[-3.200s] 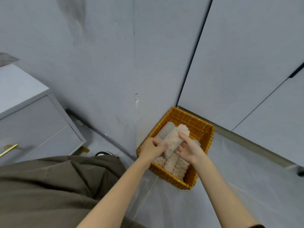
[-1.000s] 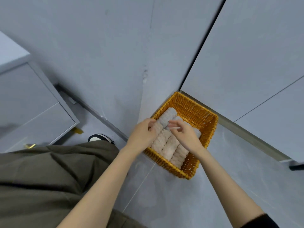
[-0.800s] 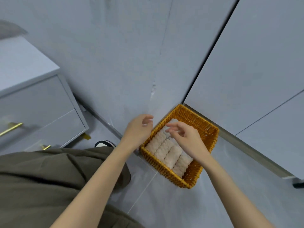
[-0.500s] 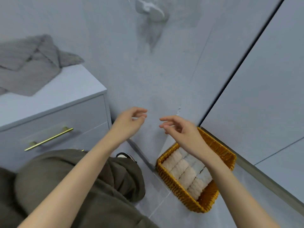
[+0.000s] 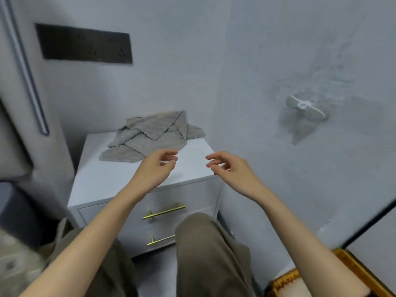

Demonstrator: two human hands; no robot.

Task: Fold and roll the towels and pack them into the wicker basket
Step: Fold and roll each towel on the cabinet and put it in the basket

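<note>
A loose pile of grey towels point(image 5: 153, 133) with zigzag edges lies at the back of the white cabinet top point(image 5: 111, 174). My left hand point(image 5: 155, 170) hovers over the front of that top, fingers loosely curled, holding nothing. My right hand point(image 5: 229, 168) hangs beside it near the cabinet's right corner, also empty with relaxed fingers. Both hands are short of the towels and apart from them. The wicker basket point(image 5: 285, 279) shows only as an orange corner at the bottom right, partly behind my right forearm, with a pale rolled towel point(image 5: 300, 287) inside.
The cabinet has two drawers with brass handles point(image 5: 164, 212). My knees in olive trousers point(image 5: 205, 254) sit right in front of it. A grey wall with a white hook point(image 5: 305, 108) stands to the right, and a black panel point(image 5: 85, 47) hangs on the wall behind.
Both hands left the basket of rolled towels empty and rose. The view swung up and left from the basket to the cabinet with the grey towels.
</note>
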